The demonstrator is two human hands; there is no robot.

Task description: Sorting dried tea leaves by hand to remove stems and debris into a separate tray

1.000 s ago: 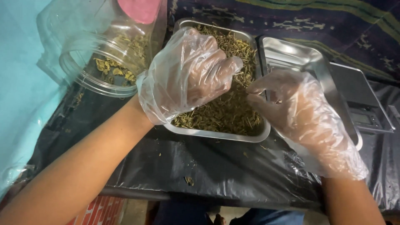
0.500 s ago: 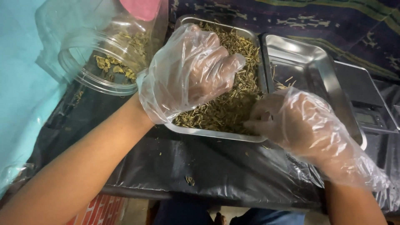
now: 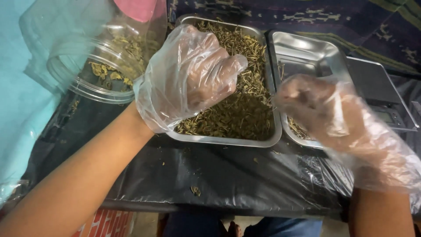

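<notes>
Dried herbs (image 3: 239, 112), a greenish-brown heap of leaf bits and thin stems, fill the steel tray (image 3: 228, 141) that sits at the centre of what we see, and both our gloved hands work around it.

Starting at 9 o'clock, a pale blue sheet (image 3: 22, 101) covers the far left. At about 10 o'clock a clear plastic jar (image 3: 94, 66) lies tipped on its side with its mouth toward us, a few dried leaves inside it, and a pink lid-like shape (image 3: 140, 8) shows just above it at 11 o'clock.

Our left hand (image 3: 186, 77), in a loose clear plastic glove, hangs over the left half of the herb tray. Its fingers are curled into a loose fist; whether it holds any herbs we cannot tell, since the glove and knuckles hide the palm.

The herb tray rests on black plastic sheeting (image 3: 210, 175) that spreads toward 6 o'clock, with a few stray crumbs on it.

Just right of it, touching or nearly so, stands a second steel tray (image 3: 307, 48), mostly bare metal with a small scatter of stems near its front. Our right hand (image 3: 324, 109), also gloved, hovers above the near end of this tray at about 3 o'clock, fingers bunched together in a pinch; the hand is blurred, and we cannot tell what, if anything, is between the fingertips.

At 2 o'clock a flat grey digital scale (image 3: 379, 94) lies beneath that tray, on a dark patterned cloth (image 3: 342, 17).
</notes>
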